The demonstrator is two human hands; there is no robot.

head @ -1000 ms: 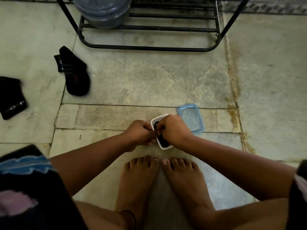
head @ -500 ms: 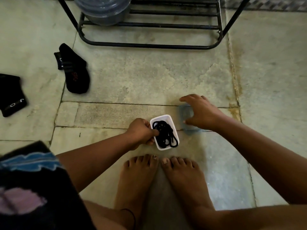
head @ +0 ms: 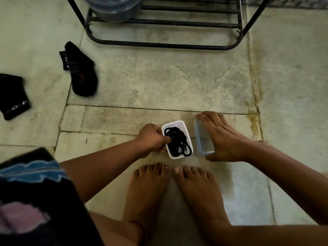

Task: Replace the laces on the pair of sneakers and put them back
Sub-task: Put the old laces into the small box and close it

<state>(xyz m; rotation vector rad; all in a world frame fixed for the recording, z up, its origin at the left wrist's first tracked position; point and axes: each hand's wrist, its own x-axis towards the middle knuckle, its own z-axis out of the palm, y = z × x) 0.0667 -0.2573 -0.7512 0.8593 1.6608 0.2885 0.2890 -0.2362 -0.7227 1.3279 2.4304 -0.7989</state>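
A small white box (head: 189,139) sits on the stone floor just ahead of my bare feet, with a tangle of black laces (head: 178,143) inside it. My left hand (head: 153,139) grips the box's left rim, thumb hooked over the edge into the laces. To the right of the box, my right hand (head: 223,137) holds the translucent blue lid (head: 202,139) by its edges, fingers spread across it, the lid tilted up off the floor. No sneakers are in view.
Two black socks (head: 80,72) (head: 12,96) lie on the floor at the left. A black metal rack (head: 165,44) stands at the back with a translucent water jug (head: 113,8) on it. My bare feet (head: 170,192) are planted just behind the box.
My right hand left the box, reached right to the lid on the floor and has lifted it onto its edge beside the box. My left hand stays on the box rim.
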